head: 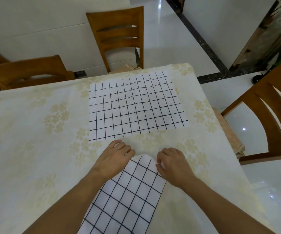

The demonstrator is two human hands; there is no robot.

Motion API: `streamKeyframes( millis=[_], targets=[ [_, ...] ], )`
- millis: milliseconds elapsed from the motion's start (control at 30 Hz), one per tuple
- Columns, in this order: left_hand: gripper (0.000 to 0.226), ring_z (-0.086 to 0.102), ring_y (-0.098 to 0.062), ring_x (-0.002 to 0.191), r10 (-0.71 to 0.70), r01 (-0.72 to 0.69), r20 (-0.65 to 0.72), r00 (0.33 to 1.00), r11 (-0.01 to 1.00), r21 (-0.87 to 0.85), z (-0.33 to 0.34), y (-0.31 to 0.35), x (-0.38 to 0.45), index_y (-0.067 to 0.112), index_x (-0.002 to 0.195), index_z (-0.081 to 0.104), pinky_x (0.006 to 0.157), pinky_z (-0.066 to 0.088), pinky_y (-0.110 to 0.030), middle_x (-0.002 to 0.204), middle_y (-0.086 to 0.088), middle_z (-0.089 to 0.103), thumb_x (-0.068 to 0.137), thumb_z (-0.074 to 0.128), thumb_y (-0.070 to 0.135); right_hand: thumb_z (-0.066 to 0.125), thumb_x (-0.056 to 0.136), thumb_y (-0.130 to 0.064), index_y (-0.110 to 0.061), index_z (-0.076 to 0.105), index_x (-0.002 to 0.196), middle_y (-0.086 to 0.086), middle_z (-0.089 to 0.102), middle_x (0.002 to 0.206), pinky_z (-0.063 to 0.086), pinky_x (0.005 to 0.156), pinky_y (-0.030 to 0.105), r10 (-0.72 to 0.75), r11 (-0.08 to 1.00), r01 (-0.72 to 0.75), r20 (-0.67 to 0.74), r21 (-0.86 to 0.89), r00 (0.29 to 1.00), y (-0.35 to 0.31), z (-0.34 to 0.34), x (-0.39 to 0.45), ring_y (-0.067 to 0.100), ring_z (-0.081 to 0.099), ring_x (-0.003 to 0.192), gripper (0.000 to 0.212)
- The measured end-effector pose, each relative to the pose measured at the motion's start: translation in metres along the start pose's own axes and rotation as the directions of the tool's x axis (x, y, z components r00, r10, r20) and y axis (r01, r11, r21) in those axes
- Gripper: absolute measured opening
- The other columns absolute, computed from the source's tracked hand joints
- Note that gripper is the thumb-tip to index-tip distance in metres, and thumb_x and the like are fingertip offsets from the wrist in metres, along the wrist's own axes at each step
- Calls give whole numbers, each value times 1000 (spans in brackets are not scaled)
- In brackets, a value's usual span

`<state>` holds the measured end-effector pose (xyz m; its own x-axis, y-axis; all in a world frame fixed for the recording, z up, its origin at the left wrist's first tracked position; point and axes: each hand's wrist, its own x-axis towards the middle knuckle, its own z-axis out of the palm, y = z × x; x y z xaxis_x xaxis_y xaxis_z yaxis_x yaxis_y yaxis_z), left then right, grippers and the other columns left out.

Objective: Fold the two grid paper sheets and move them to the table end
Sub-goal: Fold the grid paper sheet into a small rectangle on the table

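Observation:
One white sheet with a black grid [134, 103] lies flat and unfolded toward the far end of the table [26, 132]. A second grid sheet [128, 196] lies close to me, bent into a long rounded shape between my arms. My left hand [114, 156] presses on the sheet's far left edge, fingers curled. At the far right edge, my right hand [171, 164] pinches the sheet with its fingertips. The near part of this sheet runs out of view at the bottom.
A cream tablecloth with pale flower print covers the table. Wooden chairs stand at the far end [119, 38], at the far left [26, 71] and at the right side [268, 122]. The table's right edge runs close to my right arm.

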<state>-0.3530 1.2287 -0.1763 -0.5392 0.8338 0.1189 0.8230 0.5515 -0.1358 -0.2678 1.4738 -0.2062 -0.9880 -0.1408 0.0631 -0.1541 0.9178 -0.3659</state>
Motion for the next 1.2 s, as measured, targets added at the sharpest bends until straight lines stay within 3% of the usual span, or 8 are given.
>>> streamKeyframes(
  millis=[267,500,700,833,1200],
  targets=[
    [34,60,-23,74,-159,160,70,985,987,-11,-14,35,53,16,89,63,74,50,-35,80,-1,64,62,81,6,77,75,-15,-14,62,80,3,62,81,52,82,46,67,985,-81,-98,-153,993,46,-29,17,28,60,77,16],
    [31,61,-27,78,-259,260,-41,965,965,29,-45,27,75,14,93,63,83,48,-41,82,-2,66,67,76,4,64,82,-10,-11,66,91,8,65,97,46,94,51,39,987,-84,-299,-140,953,58,-63,42,31,60,95,10],
    [24,60,-28,81,-213,223,-132,968,973,60,-77,21,32,12,93,64,95,47,-45,86,-4,66,71,73,8,62,81,-14,-12,66,91,6,64,105,40,105,54,-80,990,32,-364,-135,928,8,-87,14,29,60,101,11],
    [20,59,-28,78,-157,171,-181,971,983,60,-85,27,-13,12,89,64,93,47,-44,83,-4,64,72,73,8,66,80,-14,-10,66,91,7,64,106,40,106,56,-119,982,54,-364,-183,924,-40,-86,-28,29,61,102,12],
    [30,66,-26,92,-90,67,-185,979,990,-128,-48,72,-109,9,91,71,96,51,-42,102,-7,70,62,78,5,67,73,-11,-12,66,84,5,65,104,44,102,51,22,968,-86,-266,-234,964,-101,-25,-138,27,62,101,11]
  ],
)
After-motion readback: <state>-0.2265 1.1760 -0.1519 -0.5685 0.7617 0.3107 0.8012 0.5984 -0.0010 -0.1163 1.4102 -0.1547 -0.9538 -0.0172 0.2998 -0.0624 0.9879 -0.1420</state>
